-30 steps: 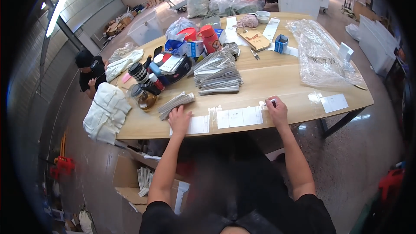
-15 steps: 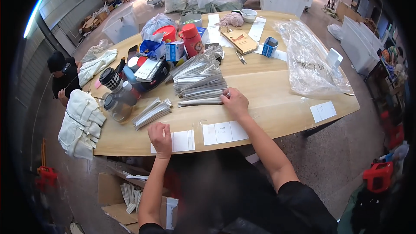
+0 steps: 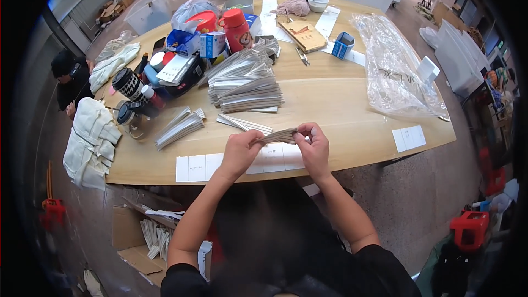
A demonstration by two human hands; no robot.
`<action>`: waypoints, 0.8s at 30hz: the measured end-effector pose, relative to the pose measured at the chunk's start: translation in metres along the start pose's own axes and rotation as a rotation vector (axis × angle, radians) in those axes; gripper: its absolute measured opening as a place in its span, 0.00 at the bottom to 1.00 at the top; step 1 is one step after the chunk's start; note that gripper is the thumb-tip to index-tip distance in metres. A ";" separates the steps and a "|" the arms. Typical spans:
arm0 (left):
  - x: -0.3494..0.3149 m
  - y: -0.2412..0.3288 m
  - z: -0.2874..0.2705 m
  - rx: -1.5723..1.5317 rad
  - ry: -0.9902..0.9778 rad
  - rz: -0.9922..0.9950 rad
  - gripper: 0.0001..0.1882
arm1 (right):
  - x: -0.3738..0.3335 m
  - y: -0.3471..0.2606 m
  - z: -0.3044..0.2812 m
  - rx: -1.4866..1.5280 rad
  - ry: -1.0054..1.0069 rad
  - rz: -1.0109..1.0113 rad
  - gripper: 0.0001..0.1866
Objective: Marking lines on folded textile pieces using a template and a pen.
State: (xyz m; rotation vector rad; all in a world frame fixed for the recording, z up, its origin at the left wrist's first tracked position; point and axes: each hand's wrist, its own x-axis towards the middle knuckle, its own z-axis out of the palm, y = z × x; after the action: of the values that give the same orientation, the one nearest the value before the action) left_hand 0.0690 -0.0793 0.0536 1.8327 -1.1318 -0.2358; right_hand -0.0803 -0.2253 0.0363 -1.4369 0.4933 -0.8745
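Note:
Both hands hold one thin bundle of silvery flat strips [image 3: 278,135] just above the front of the wooden table [image 3: 341,110]. My left hand [image 3: 241,151] pinches its left end and my right hand [image 3: 312,146] pinches its right end. White paper sheets [image 3: 201,166] lie in a row along the table edge under and beside my hands. A few loose strips [image 3: 243,123] lie just beyond the bundle. A big pile of the same strips [image 3: 245,85] sits farther back, and a smaller fanned pile [image 3: 179,126] lies to the left.
Bottles, cups and boxes [image 3: 165,74] crowd the back left, with a red flask [image 3: 237,28]. A clear plastic bag [image 3: 399,71] covers the right side, near another white sheet [image 3: 410,138]. A person in black [image 3: 69,82] crouches beside the table's left end. Cardboard boxes [image 3: 137,231] stand below.
My right hand reached to the big strip pile, then came back with a bundle. My left hand left the paper sheet and now grips the bundle's other end.

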 end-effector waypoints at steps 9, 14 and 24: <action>-0.040 -0.002 -0.018 0.022 -0.234 -0.472 0.08 | -0.046 0.007 -0.036 -0.799 -0.101 -0.164 0.03; -0.040 0.000 -0.006 0.301 -0.125 -0.301 0.07 | -0.047 0.005 -0.042 -1.020 -0.118 -0.343 0.03; -0.043 -0.001 0.019 0.535 0.180 0.011 0.08 | -0.046 0.003 -0.059 -1.000 -0.125 -0.336 0.07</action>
State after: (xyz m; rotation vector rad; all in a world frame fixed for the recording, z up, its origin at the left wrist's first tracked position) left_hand 0.0349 -0.0568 0.0297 2.2560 -1.1474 0.2614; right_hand -0.1525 -0.2282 0.0170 -2.5279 0.6426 -0.8169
